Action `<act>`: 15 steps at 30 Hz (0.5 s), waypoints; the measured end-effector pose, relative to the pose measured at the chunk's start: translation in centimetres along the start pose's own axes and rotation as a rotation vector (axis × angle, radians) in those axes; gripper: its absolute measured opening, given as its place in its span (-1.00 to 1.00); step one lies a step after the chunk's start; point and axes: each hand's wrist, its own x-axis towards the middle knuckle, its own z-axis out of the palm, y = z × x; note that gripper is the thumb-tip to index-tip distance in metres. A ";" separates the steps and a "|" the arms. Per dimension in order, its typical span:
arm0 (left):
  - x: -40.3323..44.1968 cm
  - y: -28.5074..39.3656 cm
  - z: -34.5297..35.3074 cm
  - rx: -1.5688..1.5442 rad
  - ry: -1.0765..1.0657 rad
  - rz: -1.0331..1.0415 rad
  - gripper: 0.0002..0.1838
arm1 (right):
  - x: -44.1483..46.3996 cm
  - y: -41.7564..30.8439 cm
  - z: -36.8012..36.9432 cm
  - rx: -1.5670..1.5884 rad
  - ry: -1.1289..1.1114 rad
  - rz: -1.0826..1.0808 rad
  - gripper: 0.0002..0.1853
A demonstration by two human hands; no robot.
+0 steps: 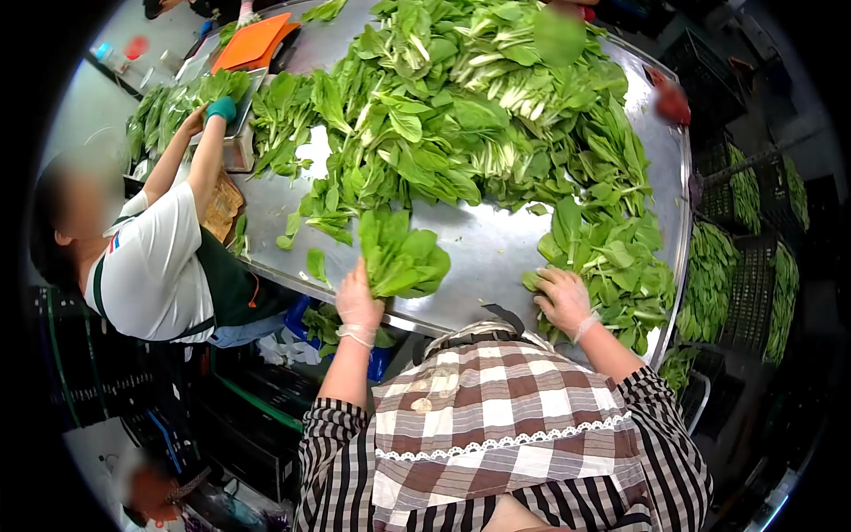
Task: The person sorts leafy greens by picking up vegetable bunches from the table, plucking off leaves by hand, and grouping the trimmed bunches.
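Note:
In my left hand (356, 301), which wears a clear glove, is a bunch of leafy greens (403, 257), held with its leaves fanned out over the front edge of the metal table. My right hand (564, 300), also in a clear glove, is at the left side of a pile of the same greens (629, 279). Its fingers close on a leaf there, and part of the grip is hidden. A much larger heap of greens with pale stems (496, 106) spreads across the far side of the table.
A metal table (465, 232) lies in front of me, its raised rim at right. On the left a co-worker (160, 257) handles greens by a scale (238, 146). An orange bin (253, 44) stands beyond. Crates of greens (709, 266) line the right; a blue container (381, 359) sits below.

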 end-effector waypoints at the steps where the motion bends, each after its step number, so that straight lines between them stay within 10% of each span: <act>1: 0.3 -0.7 0.0 -0.010 -0.007 -0.003 0.00 | -0.9 0.5 -0.3 0.006 -0.019 0.026 -0.72; 13: 0.8 -0.1 -5.0 -0.057 -0.287 -0.107 0.50 | 6.5 0.1 -3.9 0.409 0.146 0.093 -0.72; 15: 1.2 -0.1 -5.6 -0.100 -0.237 -0.072 0.49 | 10.4 0.6 -4.3 0.901 0.143 0.413 -0.64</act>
